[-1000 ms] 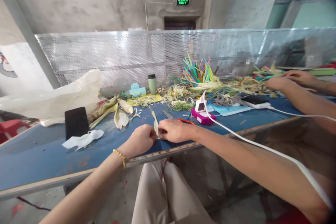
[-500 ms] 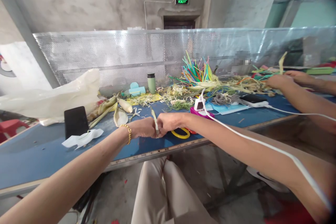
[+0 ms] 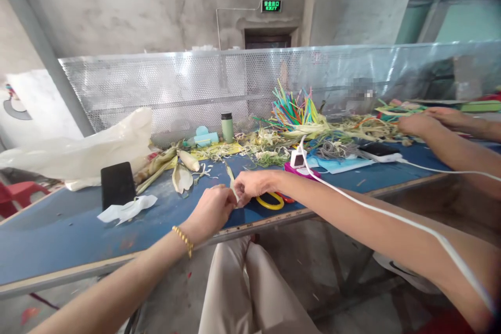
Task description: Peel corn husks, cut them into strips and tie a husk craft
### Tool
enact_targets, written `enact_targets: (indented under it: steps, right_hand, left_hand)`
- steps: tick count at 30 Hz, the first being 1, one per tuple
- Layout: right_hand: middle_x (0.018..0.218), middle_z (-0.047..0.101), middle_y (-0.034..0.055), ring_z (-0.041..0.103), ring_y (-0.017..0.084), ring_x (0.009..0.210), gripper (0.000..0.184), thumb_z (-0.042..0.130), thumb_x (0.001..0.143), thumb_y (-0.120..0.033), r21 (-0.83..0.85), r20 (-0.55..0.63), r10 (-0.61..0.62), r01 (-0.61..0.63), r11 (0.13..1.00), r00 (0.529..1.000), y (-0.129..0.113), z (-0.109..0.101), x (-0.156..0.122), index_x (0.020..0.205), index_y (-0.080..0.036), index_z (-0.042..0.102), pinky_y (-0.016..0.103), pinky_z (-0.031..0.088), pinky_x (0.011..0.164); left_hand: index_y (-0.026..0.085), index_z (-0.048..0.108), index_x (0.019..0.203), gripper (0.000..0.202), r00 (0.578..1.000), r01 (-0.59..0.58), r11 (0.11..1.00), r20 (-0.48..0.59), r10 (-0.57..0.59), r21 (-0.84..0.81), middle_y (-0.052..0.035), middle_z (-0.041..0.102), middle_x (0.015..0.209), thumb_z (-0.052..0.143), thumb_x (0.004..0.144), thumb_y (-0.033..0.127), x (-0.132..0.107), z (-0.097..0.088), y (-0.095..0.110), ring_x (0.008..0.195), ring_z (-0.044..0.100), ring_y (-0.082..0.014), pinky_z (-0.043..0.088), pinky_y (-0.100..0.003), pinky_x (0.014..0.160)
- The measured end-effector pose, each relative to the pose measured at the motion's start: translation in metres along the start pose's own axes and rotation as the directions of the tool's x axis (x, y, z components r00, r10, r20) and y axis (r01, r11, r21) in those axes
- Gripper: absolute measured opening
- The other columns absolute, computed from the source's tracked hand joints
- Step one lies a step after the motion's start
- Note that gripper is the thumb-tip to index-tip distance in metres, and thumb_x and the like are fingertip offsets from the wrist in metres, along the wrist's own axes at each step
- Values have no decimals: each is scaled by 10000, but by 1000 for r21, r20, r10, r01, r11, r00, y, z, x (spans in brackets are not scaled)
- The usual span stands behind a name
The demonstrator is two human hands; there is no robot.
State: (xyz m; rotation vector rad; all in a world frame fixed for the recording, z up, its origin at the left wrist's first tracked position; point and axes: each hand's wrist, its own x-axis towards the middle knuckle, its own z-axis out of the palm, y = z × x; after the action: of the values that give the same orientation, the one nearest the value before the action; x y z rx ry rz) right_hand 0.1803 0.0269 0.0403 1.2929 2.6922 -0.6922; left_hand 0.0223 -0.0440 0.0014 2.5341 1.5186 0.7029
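Note:
Between my fingers, near the table's front edge, stands a thin pale-green strip of corn husk (image 3: 229, 171). My right hand (image 3: 252, 186) is closed on its lower part. From the left, my left hand (image 3: 214, 207), below a gold bead bracelet, pinches at the strip's bottom end; its fingertips meet those of the right. Yellow-handled scissors (image 3: 271, 201) lie just right of my right hand, partly hidden under the forearm. Left of my hands rest a peeled corn ear (image 3: 188, 160) and an open husk leaf (image 3: 182, 180).
A phone (image 3: 117, 185) with white tissue (image 3: 127, 210) lies left, near a plastic bag (image 3: 117, 138). Behind are a green bottle (image 3: 227, 128), colourful stems (image 3: 295, 109) and husk scraps. A white cable (image 3: 371, 212) crosses my right forearm. Another person's hands (image 3: 420, 124) work at right.
My left hand has turned and dropped slightly, its wrist now lower and nearer me. My right hand stays almost still on the husk strip. The other person's upright husk piece is no longer visible.

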Motion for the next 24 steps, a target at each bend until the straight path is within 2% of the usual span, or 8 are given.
enact_targets:
  steps: [3, 7, 9, 11, 13, 18, 21, 24]
  right_hand:
    - [664, 558, -42, 471, 104, 633, 191, 765, 666, -256, 37, -62, -13, 15, 999, 998, 4, 7, -4, 743, -152, 624, 219, 309, 542]
    - [755, 633, -1, 545, 129, 705, 137, 725, 750, -259, -47, -228, -99, 90, 995, 969, 5, 21, -21, 793, -151, 651, 232, 341, 598]
    - [841, 650, 29, 563, 138, 764, 57, 637, 839, -205, -199, -389, -216, 147, 969, 896, 2, 29, -34, 842, -153, 662, 254, 349, 669]
    - [895, 646, 51, 566, 149, 802, 137, 538, 908, -153, -386, -475, -343, 158, 909, 810, -1, 36, -47, 864, -155, 667, 290, 339, 730]
    - [865, 637, 57, 561, 165, 786, 202, 496, 931, -134, -547, -445, -428, 140, 825, 787, -6, 40, -55, 818, -151, 664, 327, 322, 748]
    - [828, 630, 88, 552, 210, 786, 227, 470, 911, -68, -764, -292, -526, 136, 631, 799, -16, 44, -56, 778, -126, 645, 390, 307, 774]
    - [814, 630, 96, 550, 216, 782, 232, 463, 881, -22, -802, -227, -541, 159, 575, 810, -18, 45, -51, 764, -118, 639, 395, 311, 779]
    - [803, 632, 92, 545, 204, 752, 217, 470, 885, -47, -792, -198, -547, 196, 578, 813, -15, 43, -45, 770, -117, 640, 379, 323, 767]
  left_hand:
    - [178, 712, 837, 265, 993, -104, 975, -29, 111, 196, -79, 651, 893, 457, 900, 148, -21, 2, 9, 895, 566, -209, 391, -333, 799]
    - [181, 707, 870, 283, 990, -134, 929, 3, 142, 344, -95, 626, 941, 435, 942, 218, -32, 0, 19, 902, 527, -230, 373, -362, 775]
    - [178, 699, 843, 307, 986, -156, 907, 13, 164, 390, -101, 613, 938, 411, 949, 204, -31, -1, 19, 879, 514, -226, 363, -360, 753]
    - [178, 695, 811, 308, 982, -180, 894, 30, 184, 410, -105, 604, 923, 417, 943, 193, -28, -2, 17, 872, 509, -226, 354, -356, 737]
    - [176, 693, 779, 294, 979, -200, 892, 47, 199, 404, -104, 600, 903, 442, 931, 188, -24, -2, 16, 879, 510, -227, 350, -352, 728]
    - [164, 669, 710, 277, 978, -207, 892, 62, 200, 401, -99, 599, 864, 467, 900, 153, -17, -6, 15, 836, 509, -218, 341, -344, 696]
    - [161, 655, 692, 270, 982, -189, 918, 54, 182, 349, -88, 603, 861, 474, 890, 130, -16, -8, 15, 817, 513, -204, 350, -334, 702]
    - [163, 662, 692, 267, 989, -145, 959, 32, 141, 242, -70, 615, 854, 492, 897, 149, -14, -9, 11, 818, 529, -191, 367, -325, 734]
